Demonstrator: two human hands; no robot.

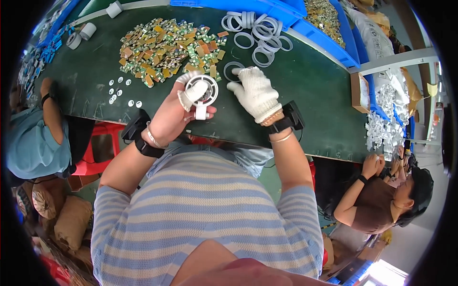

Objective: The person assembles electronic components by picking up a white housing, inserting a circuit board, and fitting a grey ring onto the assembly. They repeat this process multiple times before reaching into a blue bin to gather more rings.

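My left hand (174, 107), in a white glove with bare fingers showing, is closed around a white round fan-like housing (213, 90) with a spoked rim. A short white stem (201, 113) points from the housing toward me. The glove's thumb lies over the housing's middle and hides part of it. To its right, my right hand (256, 93) wears a white knitted glove. Its thumb and fingers are apart at the edge of a translucent grey ring (225, 71) on the dark green table (305, 105); the fingertips partly cover that ring.
A heap of small circuit boards (162, 47) lies beyond my left hand, near several white discs (118, 90). More grey rings (262, 31) are piled at the far side, by blue bins (267, 8). People sit at both sides; a cardboard box (360, 93) stands at right.
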